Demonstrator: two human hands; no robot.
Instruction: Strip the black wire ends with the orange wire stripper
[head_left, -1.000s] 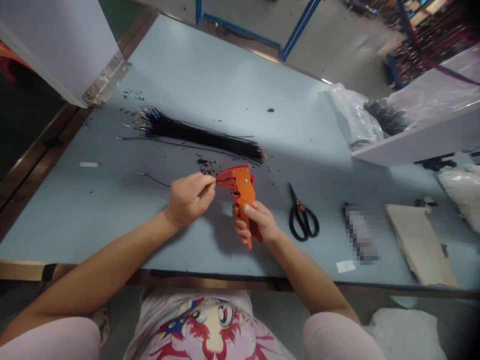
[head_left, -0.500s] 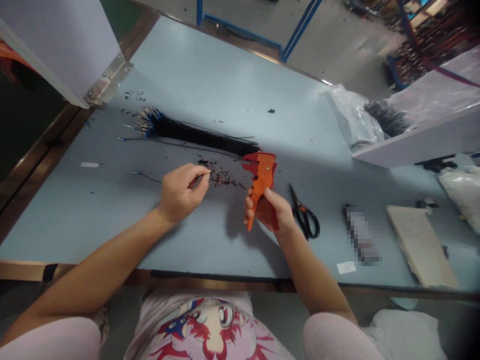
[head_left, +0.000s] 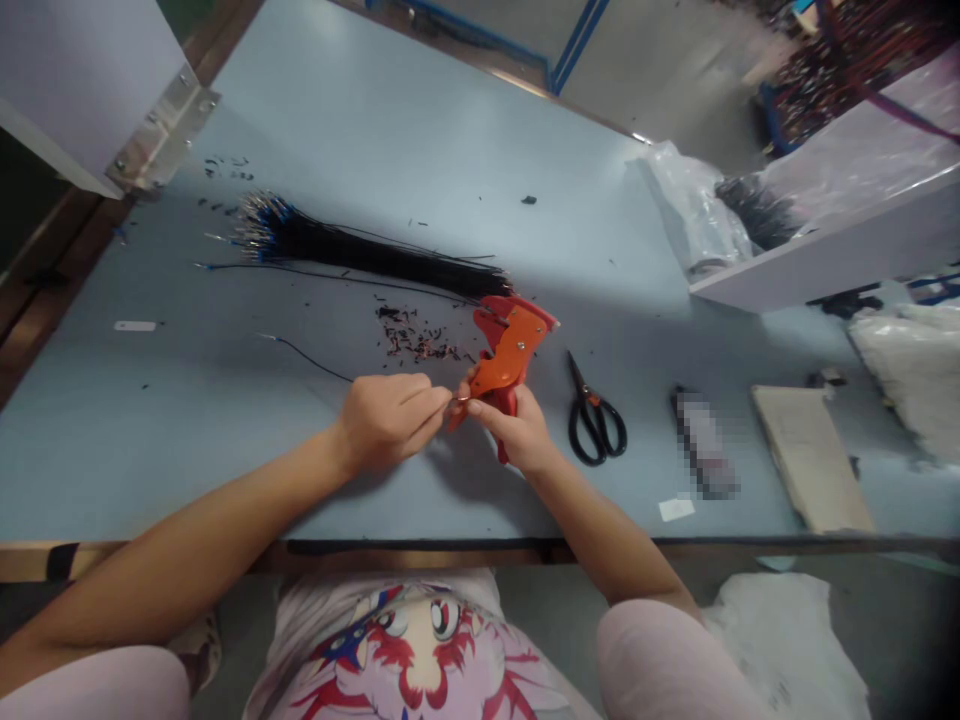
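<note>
Fingers of the left hand [head_left: 386,425]: clenched, pinching a thin black wire [head_left: 311,360] that trails away across the table to the left, with a small bright tip showing past the fingertips.

Fingers of the right hand [head_left: 517,430]: wrapped around the red grip of an orange-and-red wire stripper [head_left: 510,350], with the thumb side lying over the tool.

Stripper's long axis: tilted, running from its head, up and to the right, down to the orange tip at the lower left, which almost touches the left fingertips; the red grip angles down toward the person.

Stripper's place: held just above the light blue workbench [head_left: 375,130], between the hands, near the person's side of the bench.

Nearby: a long bundle of black wires [head_left: 360,245] lies beyond the stripper, its blue-marked, metal-tipped ends to the left; a scatter of dark wire scraps [head_left: 409,340] sits just left of the tool's head.

To the right: black-handled scissors [head_left: 596,420] lie near the right hand, with a pale board [head_left: 810,460] farther along.
</note>
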